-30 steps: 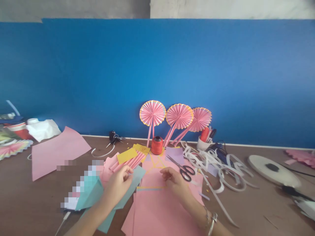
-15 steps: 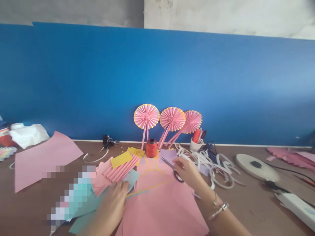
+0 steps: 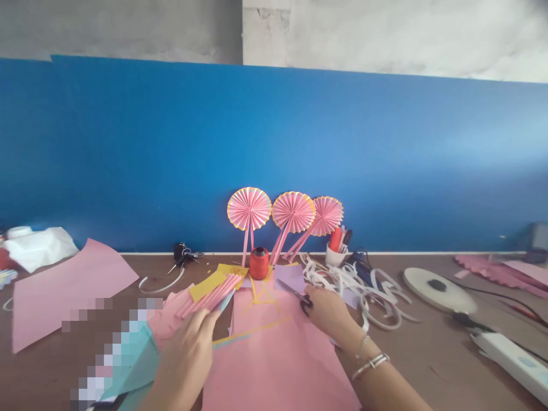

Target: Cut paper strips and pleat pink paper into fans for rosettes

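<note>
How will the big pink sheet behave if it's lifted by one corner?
The pink sheet looks thin and lies flat, so it would probably droop and bend when lifted. Likely light: a push may slide or buckle it. The right hand, on the scissors, sits over its far corner and could pin it.

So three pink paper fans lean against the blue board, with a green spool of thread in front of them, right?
Not quite. The head view shows the spool is red, not green. The rest holds: three pink paper fans lean against the blue board, with the spool in front.
</note>
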A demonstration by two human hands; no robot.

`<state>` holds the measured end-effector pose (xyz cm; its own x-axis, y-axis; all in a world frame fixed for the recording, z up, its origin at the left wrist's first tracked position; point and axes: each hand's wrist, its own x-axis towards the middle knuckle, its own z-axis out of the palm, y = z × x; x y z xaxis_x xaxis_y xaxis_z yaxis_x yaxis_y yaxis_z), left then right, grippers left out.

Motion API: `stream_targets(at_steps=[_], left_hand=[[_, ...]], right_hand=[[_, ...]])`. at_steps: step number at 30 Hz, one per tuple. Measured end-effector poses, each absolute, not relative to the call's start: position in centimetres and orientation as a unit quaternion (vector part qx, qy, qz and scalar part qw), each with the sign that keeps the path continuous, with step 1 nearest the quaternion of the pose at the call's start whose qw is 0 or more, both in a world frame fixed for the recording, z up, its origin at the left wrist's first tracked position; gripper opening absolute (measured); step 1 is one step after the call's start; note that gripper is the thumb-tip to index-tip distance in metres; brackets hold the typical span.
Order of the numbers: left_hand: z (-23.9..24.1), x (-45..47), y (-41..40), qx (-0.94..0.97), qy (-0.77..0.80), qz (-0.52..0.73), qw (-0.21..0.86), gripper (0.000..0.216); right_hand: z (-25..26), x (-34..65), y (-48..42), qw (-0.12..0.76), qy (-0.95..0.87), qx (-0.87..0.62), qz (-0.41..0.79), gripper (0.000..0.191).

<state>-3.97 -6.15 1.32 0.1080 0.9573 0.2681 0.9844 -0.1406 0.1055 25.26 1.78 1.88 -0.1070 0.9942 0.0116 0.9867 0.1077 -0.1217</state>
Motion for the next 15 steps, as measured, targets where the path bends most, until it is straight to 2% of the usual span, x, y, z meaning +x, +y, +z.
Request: stream_targets(at_steps=[4, 11, 15], left_hand=[[1.1, -4.4, -6.0, -0.752, -0.618, -0.214, 0.082, 0.044], [0.5, -4.8, -4.7, -0.737, -0.658, -0.138, 0.069, 0.042], [0.2, -4.3, -4.8, -0.764, -0.639, -0.090, 0.020, 0.048]], right_hand=[[1.9, 25.4, 2.0, 0.054, -0.748, -0.660, 0.051, 0.017], [1.1, 25.4, 2.1, 0.066, -0.750, -0.655, 0.053, 0.017], [1.0, 25.2, 2.0, 0.074, -0.748, -0.658, 0.047, 0.020]])
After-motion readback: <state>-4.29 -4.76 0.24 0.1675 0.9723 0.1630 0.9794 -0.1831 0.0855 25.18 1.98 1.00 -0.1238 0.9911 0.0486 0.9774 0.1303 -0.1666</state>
